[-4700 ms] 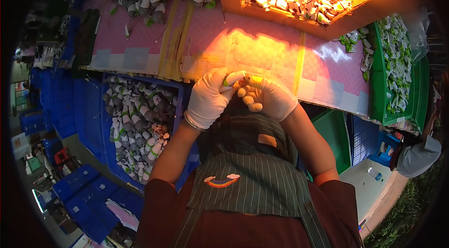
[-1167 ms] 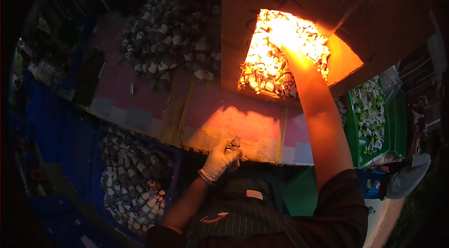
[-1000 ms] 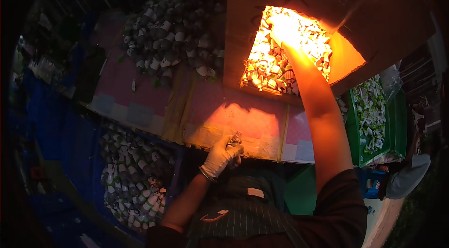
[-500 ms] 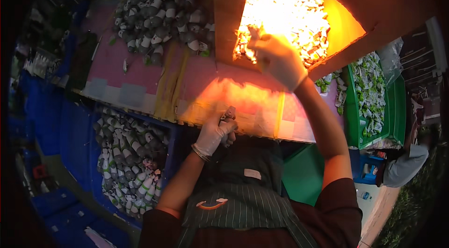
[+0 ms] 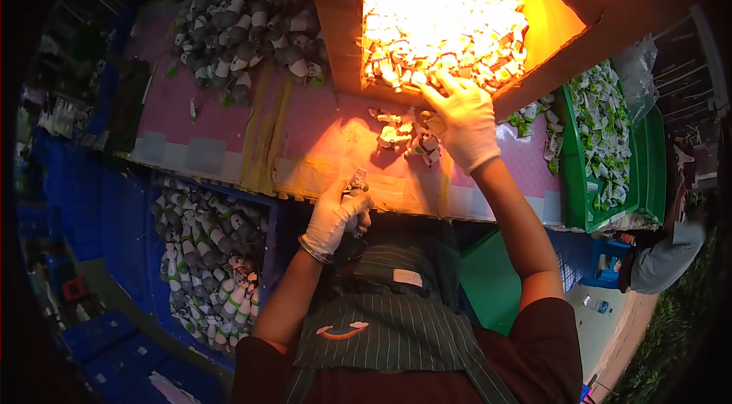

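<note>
My left hand [image 5: 335, 215], in a white glove, is closed around a small grey piece with a pinkish top [image 5: 357, 180] near the table's front edge. Fingers mostly cover that piece, so its exact kind is unclear. My gloved right hand [image 5: 467, 120] lies palm down with its fingers apart at the near rim of a cardboard box [image 5: 343, 30]. Brightly lit small pieces [image 5: 488, 15] fill the box, their detail washed out by glare. Under and beside the right hand, several small white and dark pieces [image 5: 395, 133] lie loose on the pink table top [image 5: 313, 118].
Grey-and-white rounded parts [image 5: 244, 19] are heaped at the back left. Below the table, a blue bin [image 5: 273, 232] holds similar parts with green bands. A green crate [image 5: 573, 168] of white-and-green pieces stands at right. Another person's grey sleeve [image 5: 671, 255] shows far right.
My right hand has come back from inside the box to its near rim. Loose small pieces now lie on the table beside it. My left hand still grips the grey piece.
</note>
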A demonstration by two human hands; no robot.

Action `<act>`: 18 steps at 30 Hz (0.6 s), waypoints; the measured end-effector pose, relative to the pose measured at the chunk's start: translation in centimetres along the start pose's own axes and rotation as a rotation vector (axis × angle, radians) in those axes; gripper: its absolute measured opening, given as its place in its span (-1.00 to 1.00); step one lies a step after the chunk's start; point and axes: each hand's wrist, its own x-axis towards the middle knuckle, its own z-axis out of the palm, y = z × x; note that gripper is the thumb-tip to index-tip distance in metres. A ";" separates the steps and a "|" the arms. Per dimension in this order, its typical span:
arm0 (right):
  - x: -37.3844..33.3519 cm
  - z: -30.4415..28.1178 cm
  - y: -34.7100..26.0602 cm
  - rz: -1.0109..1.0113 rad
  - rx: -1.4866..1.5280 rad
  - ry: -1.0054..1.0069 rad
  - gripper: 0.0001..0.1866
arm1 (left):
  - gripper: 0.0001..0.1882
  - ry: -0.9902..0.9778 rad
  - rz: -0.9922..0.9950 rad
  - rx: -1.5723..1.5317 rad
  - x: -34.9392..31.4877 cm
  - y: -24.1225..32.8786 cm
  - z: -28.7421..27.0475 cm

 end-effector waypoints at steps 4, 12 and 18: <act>2.6 0.9 -0.2 0.051 -0.100 -0.081 -0.47 | -0.62 -0.016 0.020 -0.008 0.2 0.2 -0.1; 9.4 4.7 2.2 0.063 -0.099 0.074 -0.63 | -0.67 0.013 0.029 0.012 -0.2 -0.1 -0.3; 11.6 3.9 1.4 0.223 0.262 0.069 -0.55 | -0.66 -0.023 0.055 0.033 -0.1 0.0 -0.3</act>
